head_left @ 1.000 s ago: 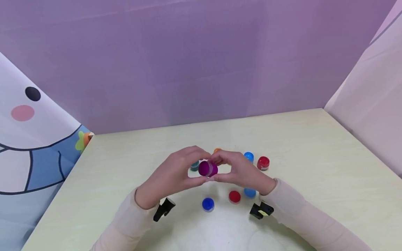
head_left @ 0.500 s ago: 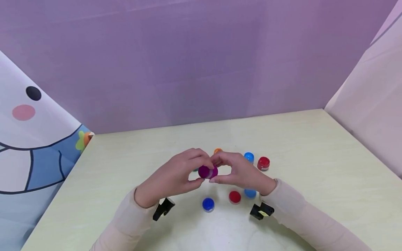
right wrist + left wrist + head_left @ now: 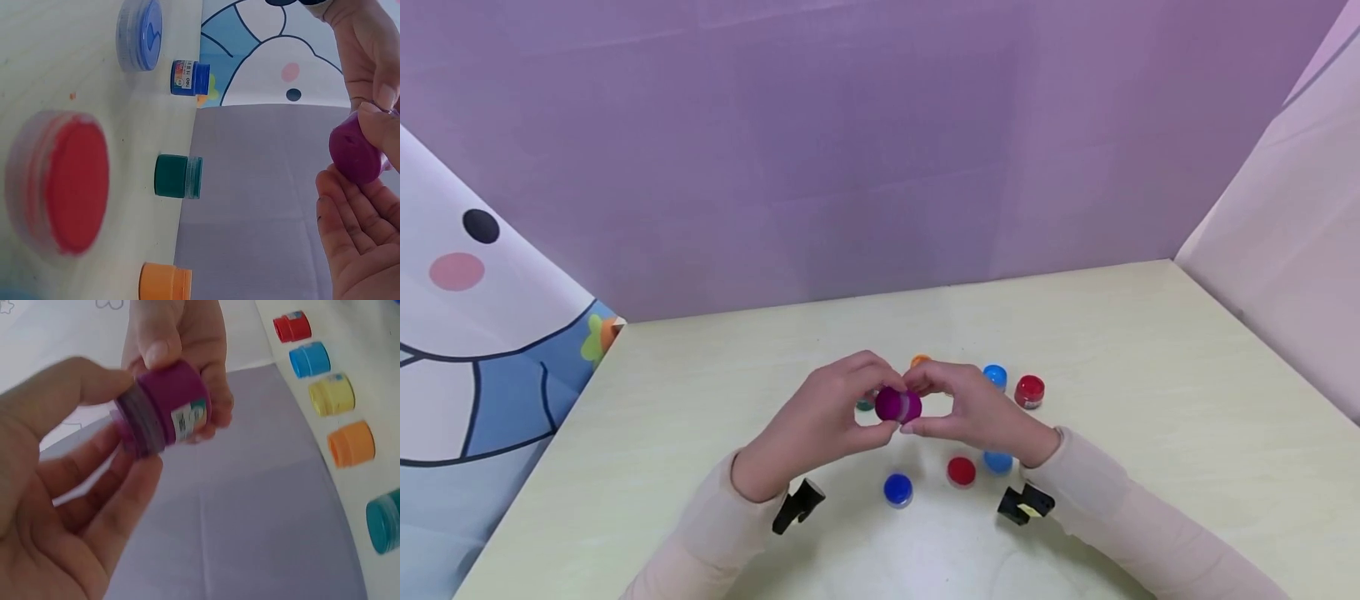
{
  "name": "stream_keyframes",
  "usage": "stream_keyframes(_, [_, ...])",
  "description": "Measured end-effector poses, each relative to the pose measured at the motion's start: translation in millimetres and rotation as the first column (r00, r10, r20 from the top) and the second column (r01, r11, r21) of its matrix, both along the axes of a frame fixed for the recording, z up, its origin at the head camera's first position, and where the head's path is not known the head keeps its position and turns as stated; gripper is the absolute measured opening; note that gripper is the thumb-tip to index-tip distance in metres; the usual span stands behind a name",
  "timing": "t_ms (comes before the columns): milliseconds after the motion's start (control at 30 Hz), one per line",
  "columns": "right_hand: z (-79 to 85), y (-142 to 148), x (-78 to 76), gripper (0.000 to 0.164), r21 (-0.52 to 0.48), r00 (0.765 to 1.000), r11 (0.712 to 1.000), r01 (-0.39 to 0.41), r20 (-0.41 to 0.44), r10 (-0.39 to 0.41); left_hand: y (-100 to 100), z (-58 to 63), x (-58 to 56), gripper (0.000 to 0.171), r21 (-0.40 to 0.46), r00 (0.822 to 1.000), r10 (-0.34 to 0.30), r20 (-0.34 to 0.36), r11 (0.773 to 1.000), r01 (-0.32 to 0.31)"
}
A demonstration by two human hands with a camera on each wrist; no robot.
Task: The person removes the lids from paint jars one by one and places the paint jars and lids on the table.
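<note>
Both hands hold a small purple paint jar [image 3: 910, 406] above the table, tipped on its side. My left hand [image 3: 841, 408] pinches the clear-rimmed lid [image 3: 140, 419] between thumb and fingers. At the other end, my right hand [image 3: 977, 410] grips the jar's body, its thumb against the purple side in the right wrist view. The lid sits against the jar's mouth; whether it is loose cannot be seen. Below the hands lie a blue lid [image 3: 898, 490], a red lid [image 3: 961, 472] and a light blue disc [image 3: 997, 462], partly hidden by the right wrist.
Behind the hands stand a red jar [image 3: 1029, 391], a light blue jar [image 3: 995, 377], an orange jar [image 3: 920, 360] and a teal jar [image 3: 865, 404]. The left wrist view also shows a yellow jar [image 3: 332, 395]; the right wrist view a dark blue jar [image 3: 190, 78]. A purple backdrop [image 3: 880, 167] rises behind.
My left fingers slid forward over the purple jar with the thumb lower and apart, then returned to the lid. The right hand stays still around the jar.
</note>
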State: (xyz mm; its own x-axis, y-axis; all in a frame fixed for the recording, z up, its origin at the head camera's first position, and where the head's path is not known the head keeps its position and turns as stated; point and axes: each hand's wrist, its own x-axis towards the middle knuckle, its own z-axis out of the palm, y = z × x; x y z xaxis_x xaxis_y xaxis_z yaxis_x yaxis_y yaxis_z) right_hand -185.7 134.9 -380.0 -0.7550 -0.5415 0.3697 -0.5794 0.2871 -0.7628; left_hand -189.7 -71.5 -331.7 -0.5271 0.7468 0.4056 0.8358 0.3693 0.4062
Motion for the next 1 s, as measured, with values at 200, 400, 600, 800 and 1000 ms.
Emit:
stream_keyframes(200, [-4.4, 0, -2.1, 0.038, -0.011, 0.999, 1.0, -0.001, -0.048, 0.001, 3, -2.4, 3.2, 0.025, 0.036, 0.99, 0.121, 0.079, 0.992, -0.124])
stream_keyframes(400, [-6.5, -1, -2.3, 0.039, 0.014, 0.999, 1.0, 0.022, -0.047, -0.022, 4, -3.4, 4.6, 0.025, 0.012, 0.979, 0.184, 0.085, 0.983, -0.185])
stream_keyframes(600, [-6.6, 1, -2.9, 0.037, -0.004, 1.0, 1.0, -0.002, 0.001, 0.002, 0, -0.6, 2.1, 0.03, -0.022, 0.989, 0.141, 0.054, 0.99, -0.14])
stream_keyframes(800, [-3.6, 5, -3.6, 0.038, -0.021, 0.996, 0.998, -0.056, 0.074, 0.057, -7, 2.5, -4.8, 0.034, -0.075, 0.994, -0.089, -0.059, 0.994, 0.084])
stream_keyframes(1000, [-4.1, 6, -4.6, 0.04, 0.0, 0.988, 0.996, -0.092, 0.122, 0.092, -8, 2.1, -6.7, 0.029, -0.111, 0.965, -0.228, -0.133, 0.971, 0.214])
